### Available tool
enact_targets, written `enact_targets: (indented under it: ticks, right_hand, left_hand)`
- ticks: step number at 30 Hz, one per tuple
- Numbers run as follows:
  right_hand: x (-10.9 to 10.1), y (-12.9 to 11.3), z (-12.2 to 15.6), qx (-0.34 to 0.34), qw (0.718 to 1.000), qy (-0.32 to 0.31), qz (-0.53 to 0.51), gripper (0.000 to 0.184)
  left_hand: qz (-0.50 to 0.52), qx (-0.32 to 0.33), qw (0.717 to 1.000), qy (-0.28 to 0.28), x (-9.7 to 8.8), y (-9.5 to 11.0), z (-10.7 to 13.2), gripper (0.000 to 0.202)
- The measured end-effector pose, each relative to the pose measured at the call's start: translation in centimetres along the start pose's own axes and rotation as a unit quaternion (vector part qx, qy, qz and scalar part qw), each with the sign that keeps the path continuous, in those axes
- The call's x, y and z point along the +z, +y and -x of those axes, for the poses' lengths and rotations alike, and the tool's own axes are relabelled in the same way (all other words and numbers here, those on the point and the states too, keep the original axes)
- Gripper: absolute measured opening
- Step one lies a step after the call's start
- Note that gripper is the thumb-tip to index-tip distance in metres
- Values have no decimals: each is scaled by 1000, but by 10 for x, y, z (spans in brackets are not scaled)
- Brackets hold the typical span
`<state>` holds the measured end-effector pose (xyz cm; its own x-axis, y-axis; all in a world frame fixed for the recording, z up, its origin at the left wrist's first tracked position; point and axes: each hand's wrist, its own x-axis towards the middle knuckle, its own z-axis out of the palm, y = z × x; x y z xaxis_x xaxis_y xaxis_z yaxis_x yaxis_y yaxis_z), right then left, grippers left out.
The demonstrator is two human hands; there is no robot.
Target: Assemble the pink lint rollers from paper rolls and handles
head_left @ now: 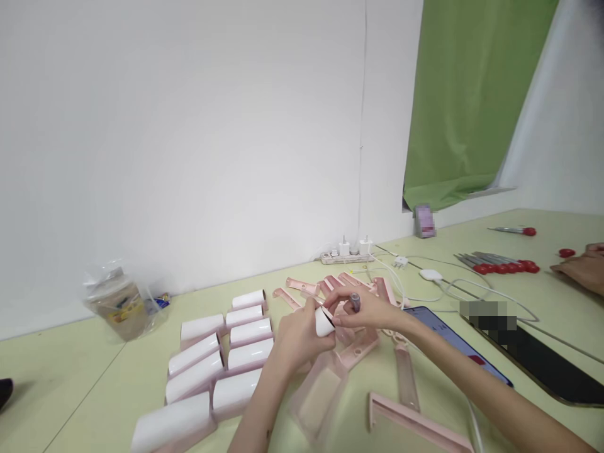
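One white tube: my left hand is gripping it amid pink plastic parts; my right hand is pinching a grey stick near the tube's open end. Clear bag is holding a cup, yellow print blurring unreadably.

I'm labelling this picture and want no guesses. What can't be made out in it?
In the head view:
White roll in the left hand: partly covered by that hand.
Grey-tipped item in the right hand: mostly covered by that hand.
Dark object: cut off by the left edge.
Another person's hand: cut off by the right edge.
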<state>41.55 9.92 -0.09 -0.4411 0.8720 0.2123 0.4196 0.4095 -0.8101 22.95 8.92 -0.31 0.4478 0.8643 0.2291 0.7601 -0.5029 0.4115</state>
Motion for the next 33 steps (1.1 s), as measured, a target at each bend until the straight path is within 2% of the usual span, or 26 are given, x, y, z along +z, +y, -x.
enact_targets:
  ticks: [3,7,12,14,16,19,22,23,24,26,28,29,31,33]
  right_hand:
    - [-10,12,-7,-2,999,36,9,29]
    - [-18,18,-14,3,991,129,17,33]
    - [-19,-6,-15,-31,954,300,5,47]
    - [-18,-15,-16,-44,943,329,1,48]
    - [-17,-15,-18,-48,948,314,-2,47]
    - [-17,-1,-23,-45,965,258,-7,43]
    - [-19,18,-26,-44,980,192,-18,71]
    - [-19,23,-26,-45,984,170,-21,75]
    - [-18,26,-27,-46,987,150,-24,71]
    - [-14,31,-29,-52,990,124,-31,49]
    - [-8,35,-32,-60,990,117,-43,25]
    - [-6,37,-33,-62,989,123,-49,19]
    - [-5,40,-37,-61,985,151,-63,20]
    - [-8,41,-40,-64,973,205,-80,26]
  left_hand:
    - [25,-19,999,8,8,-3,-13,35]
    - [90,-23,995,33,18,-6,-20,34]
    - [175,17,983,49,27,-5,-23,22]
    - [209,35,976,51,29,-2,-27,22]
    - [249,53,965,54,30,4,-33,23]
    - [318,71,943,71,30,14,-48,26]
    - [383,68,914,119,28,22,-66,29]
    - [400,60,903,141,26,24,-72,29]
    - [415,50,893,165,25,27,-77,30]
    - [438,32,874,207,21,31,-85,31]
    - [454,28,859,235,16,34,-87,31]
    - [461,29,852,247,12,36,-86,31]
    - [472,32,838,274,4,36,-78,37]
    - [469,33,834,289,-7,35,-60,48]
